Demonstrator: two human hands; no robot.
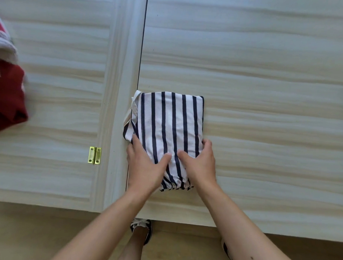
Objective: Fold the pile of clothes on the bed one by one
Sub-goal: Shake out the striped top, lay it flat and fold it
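A white garment with dark navy stripes [167,119] lies folded into a compact rectangle on the pale wooden bed surface [266,94], just right of the seam between two panels. My left hand [145,166] clasps its near left edge, thumb on top of the fabric. My right hand [199,162] clasps the near right edge the same way. The near end of the garment is bunched between my wrists. At the far left edge lies a pile of red and white clothes [5,87], partly cut off by the frame.
A raised wooden strip [116,107] and a dark gap run front to back between the two panels. A brass hinge [94,155] sits on the left panel near the front. My feet in dark sneakers [141,229] stand on the wooden floor below the bed's edge.
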